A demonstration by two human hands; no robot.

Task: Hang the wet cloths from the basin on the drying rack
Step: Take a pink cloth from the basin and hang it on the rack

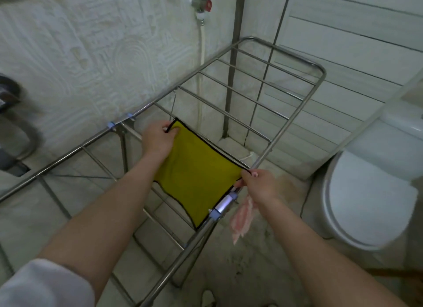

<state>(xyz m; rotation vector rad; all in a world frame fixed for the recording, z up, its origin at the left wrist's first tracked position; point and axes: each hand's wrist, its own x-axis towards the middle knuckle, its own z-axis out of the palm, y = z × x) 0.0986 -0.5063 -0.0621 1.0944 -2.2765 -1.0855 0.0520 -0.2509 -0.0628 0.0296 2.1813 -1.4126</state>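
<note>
A yellow cloth (pixel 199 171) with a black edge is stretched over the middle of the steel drying rack (pixel 295 114). My left hand (pixel 158 139) pinches its far left corner. My right hand (pixel 261 185) pinches its right corner near the rack's right rail. A pink cloth (pixel 241 217) hangs down under my right hand, which also holds it. The basin is out of view.
A white toilet (pixel 368 196) stands at the right, close to the rack. A tap with a red knob (pixel 202 5) and a white hose (pixel 201 61) are on the textured wall behind. A dark object (pixel 11 123) sits at the left edge.
</note>
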